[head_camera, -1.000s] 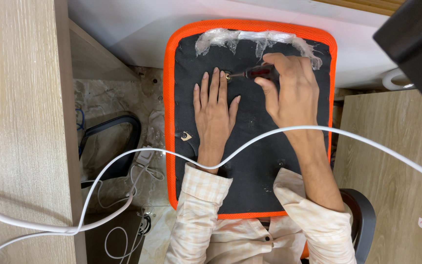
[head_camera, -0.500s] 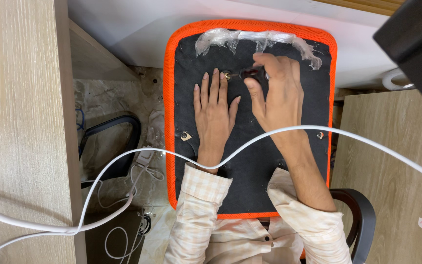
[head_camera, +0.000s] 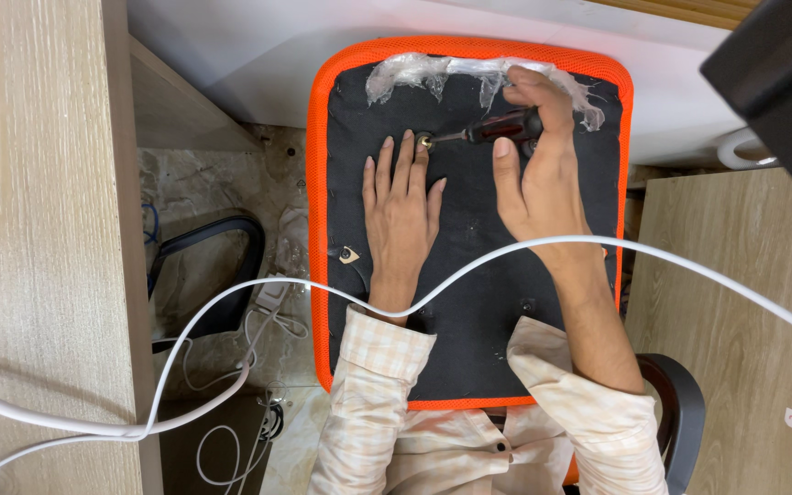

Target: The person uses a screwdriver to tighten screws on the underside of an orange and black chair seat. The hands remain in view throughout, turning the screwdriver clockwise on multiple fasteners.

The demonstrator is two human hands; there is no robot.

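A left hand (head_camera: 402, 206) lies flat, fingers spread, on an upturned orange-edged black seat pad (head_camera: 469, 302), fingertips beside a brass fitting (head_camera: 424, 141); the right hand (head_camera: 538, 170) grips a dark-handled screwdriver (head_camera: 492, 132), its tip on that fitting.

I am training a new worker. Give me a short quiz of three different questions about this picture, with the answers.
1. True or false: the left hand lies flat on the seat panel.
2. Which hand holds the screwdriver?
A. left
B. right
C. neither
3. Fill in: the screwdriver tip meets a ____ beside the left fingertips.

Key
1. true
2. B, the right hand
3. screw
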